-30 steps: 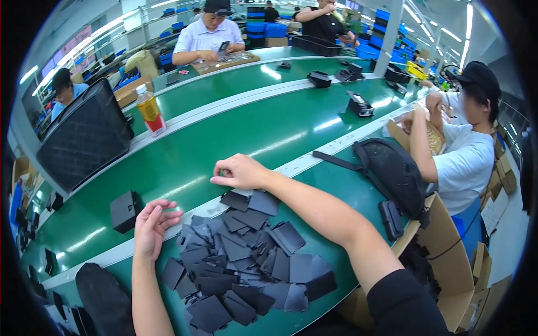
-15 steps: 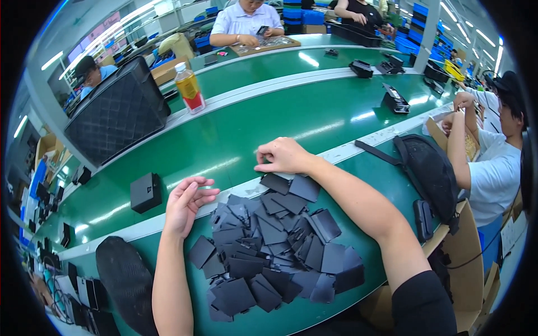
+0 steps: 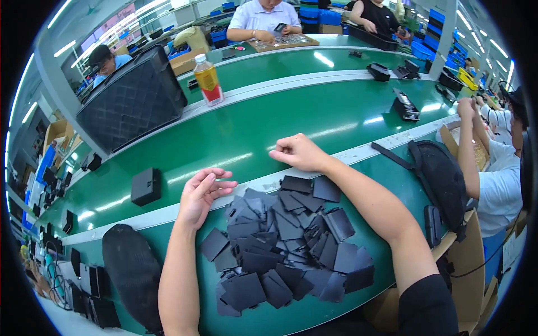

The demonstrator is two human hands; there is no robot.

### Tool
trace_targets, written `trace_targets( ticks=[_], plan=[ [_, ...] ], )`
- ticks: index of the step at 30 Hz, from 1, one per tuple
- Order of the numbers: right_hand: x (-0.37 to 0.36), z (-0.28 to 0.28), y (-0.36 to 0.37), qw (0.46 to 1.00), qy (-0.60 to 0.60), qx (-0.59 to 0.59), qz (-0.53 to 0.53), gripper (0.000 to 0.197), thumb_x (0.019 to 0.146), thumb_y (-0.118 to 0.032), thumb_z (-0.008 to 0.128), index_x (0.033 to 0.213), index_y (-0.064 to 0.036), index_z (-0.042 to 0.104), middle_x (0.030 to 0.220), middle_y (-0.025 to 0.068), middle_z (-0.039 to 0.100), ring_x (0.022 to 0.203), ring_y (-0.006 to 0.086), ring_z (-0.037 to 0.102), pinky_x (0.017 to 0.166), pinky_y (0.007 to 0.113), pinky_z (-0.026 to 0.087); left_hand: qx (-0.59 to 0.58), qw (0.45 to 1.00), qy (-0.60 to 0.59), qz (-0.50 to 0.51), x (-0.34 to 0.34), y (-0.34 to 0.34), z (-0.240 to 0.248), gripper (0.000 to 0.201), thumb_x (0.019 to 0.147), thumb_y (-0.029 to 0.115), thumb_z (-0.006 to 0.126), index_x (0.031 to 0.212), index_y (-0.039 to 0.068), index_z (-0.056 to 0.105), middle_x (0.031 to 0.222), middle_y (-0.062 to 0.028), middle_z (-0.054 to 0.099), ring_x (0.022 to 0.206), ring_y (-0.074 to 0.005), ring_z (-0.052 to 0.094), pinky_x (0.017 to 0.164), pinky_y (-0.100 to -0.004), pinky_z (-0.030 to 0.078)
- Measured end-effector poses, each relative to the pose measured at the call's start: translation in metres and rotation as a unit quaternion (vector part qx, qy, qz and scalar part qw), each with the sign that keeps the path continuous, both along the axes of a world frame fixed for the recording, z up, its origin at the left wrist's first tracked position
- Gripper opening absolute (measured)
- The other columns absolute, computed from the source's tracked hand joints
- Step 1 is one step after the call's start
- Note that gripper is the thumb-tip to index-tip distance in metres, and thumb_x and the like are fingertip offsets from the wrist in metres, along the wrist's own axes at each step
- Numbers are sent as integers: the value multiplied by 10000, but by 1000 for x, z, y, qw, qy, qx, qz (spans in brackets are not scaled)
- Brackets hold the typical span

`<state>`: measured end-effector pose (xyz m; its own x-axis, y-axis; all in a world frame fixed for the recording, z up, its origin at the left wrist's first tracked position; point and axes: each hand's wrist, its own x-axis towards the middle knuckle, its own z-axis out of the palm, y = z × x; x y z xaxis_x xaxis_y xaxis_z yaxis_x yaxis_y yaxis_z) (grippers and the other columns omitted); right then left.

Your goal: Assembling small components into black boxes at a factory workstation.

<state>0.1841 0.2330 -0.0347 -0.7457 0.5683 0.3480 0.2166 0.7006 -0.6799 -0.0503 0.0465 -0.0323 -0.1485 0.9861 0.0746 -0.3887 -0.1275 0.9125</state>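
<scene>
A loose heap of thin, dark rectangular plastic covers (image 3: 288, 246) lies on the green tabletop between my forearms. My left hand (image 3: 204, 193) hovers beside the heap's far left edge, fingers apart and slightly bent, holding nothing. Past the far side of the heap, over the pale rail, my right hand (image 3: 300, 152) is loosely curled. No object shows in its fingers. On the green belt beyond the rail, to the left, sits a closed black box (image 3: 146, 186).
A black pouch (image 3: 131, 274) lies left of my left forearm; a black bag (image 3: 440, 173) and a dark case (image 3: 432, 225) lie right. Farther off stand a drink bottle (image 3: 209, 81), a black crate (image 3: 134, 101) and an opened black device (image 3: 405, 105). Co-workers sit across and to the right.
The whole view has shifted, so most things appear farther right. Against the table, the black box on the belt has slid slightly left. My hands keep nearly the same poses.
</scene>
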Motion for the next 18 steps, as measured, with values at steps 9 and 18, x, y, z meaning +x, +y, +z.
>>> trace_targets(
  ticks=[9,18],
  plan=[
    [2,13,24,989,88,-7,-116,234,873,-236,676,830,-13,619,690,35,594,592,130,503,556,264,425,-14,998,60,30,3,-1,9,182,973,124,540,1073,-18,597,1048,-173,658,867,-252,693,698,-276,563],
    [135,20,169,724,-277,285,-563,629,784,-435,702,1197,-23,467,1179,199,503,1076,359,507,841,535,455,-23,986,142,86,-34,-15,2,137,950,117,562,950,-5,626,901,-137,681,658,-140,618,524,-199,461]
  ],
)
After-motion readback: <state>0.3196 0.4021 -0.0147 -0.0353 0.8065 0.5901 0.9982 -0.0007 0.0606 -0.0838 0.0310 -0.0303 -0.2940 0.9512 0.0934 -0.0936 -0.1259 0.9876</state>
